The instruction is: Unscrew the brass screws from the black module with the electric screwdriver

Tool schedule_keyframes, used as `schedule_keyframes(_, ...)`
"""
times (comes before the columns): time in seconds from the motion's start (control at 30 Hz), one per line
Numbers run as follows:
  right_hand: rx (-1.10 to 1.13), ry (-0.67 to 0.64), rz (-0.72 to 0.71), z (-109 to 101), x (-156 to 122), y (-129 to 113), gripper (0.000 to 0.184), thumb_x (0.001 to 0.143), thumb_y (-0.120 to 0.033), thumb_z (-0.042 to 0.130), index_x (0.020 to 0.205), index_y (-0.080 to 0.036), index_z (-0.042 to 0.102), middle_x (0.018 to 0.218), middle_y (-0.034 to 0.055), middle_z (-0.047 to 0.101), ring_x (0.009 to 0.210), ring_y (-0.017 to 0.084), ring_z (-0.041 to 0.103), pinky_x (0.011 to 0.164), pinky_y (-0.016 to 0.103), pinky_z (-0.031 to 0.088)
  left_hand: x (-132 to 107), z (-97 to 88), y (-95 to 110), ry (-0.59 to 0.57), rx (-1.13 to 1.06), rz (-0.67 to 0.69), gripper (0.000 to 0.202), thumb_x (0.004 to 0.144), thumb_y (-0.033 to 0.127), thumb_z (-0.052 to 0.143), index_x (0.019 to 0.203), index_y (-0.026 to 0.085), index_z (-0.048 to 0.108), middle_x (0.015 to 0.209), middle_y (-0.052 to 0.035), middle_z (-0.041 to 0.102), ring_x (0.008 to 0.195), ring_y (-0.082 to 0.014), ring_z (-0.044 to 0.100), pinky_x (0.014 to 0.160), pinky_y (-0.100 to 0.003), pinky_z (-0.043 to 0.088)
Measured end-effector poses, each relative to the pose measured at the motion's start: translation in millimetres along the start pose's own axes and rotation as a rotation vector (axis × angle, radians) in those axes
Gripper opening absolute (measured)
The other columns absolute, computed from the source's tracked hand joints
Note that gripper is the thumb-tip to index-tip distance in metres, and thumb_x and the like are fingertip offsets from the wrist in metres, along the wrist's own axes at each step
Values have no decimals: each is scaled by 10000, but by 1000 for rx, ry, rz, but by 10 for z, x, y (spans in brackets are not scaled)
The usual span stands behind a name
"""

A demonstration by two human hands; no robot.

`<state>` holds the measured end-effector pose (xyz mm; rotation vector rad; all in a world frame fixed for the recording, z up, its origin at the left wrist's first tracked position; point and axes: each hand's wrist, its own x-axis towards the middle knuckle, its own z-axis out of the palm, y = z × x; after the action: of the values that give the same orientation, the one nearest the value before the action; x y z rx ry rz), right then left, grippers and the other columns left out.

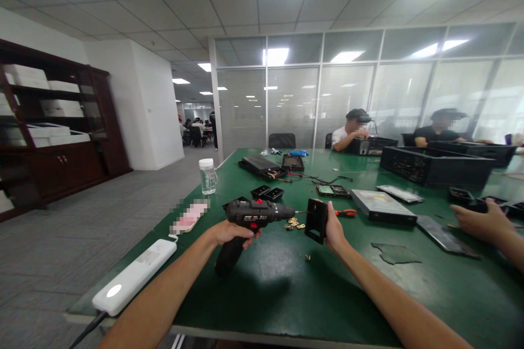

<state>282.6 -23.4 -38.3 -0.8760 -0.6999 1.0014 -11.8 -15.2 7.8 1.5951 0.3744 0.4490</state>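
My left hand (231,232) is wrapped round the grip of a black cordless drill (256,212) with a red trigger, held level above the green table (286,294). Its bit points right at a small black rectangular part (316,220). My right hand (333,229) holds that part upright by its right edge. Several small brass screws (293,223) lie on the table just under the drill's nose, and one more (307,257) lies nearer to me.
A white power strip (133,277) lies at the left edge, a plastic jar (208,176) beyond it. A red-handled screwdriver (346,212), an optical drive (382,206), black crates (434,166) and loose parts lie further off. Another person's hand (481,222) rests at right; two people sit at the far side.
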Motion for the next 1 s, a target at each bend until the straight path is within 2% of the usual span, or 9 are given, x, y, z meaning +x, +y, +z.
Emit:
schedule_keyframes(0.17,2,53,24,-12,8,18,464,669,-553,475,900,-182,629,649,1,636,573,159,581,533,259,466,2,11,9,16,10,-14,364,631,299,609,902,70,525,810,-71,506,505,-64,445,510,-224,382)
schedule_keyframes(0.53,24,63,36,-22,17,24,453,668,-550,478,897,-189,630,706,6,651,632,165,600,559,255,476,4,-6,-12,-2,-42,-19,318,627,220,566,907,75,517,832,-71,501,517,-69,447,514,-220,375)
schedule_keyframes(0.7,-18,103,59,-32,15,18,472,654,-559,488,867,-164,634,645,11,641,579,162,591,560,267,473,0,-3,8,6,-27,-42,333,612,235,576,898,75,519,835,-72,501,522,-73,450,506,-217,372)
schedule_keyframes(1.0,5,85,52,-14,-16,-10,449,668,-548,480,888,-188,638,670,6,647,591,158,590,550,254,468,-1,-2,-1,9,-47,-35,314,616,218,562,891,72,524,838,-77,501,517,-71,443,509,-224,377)
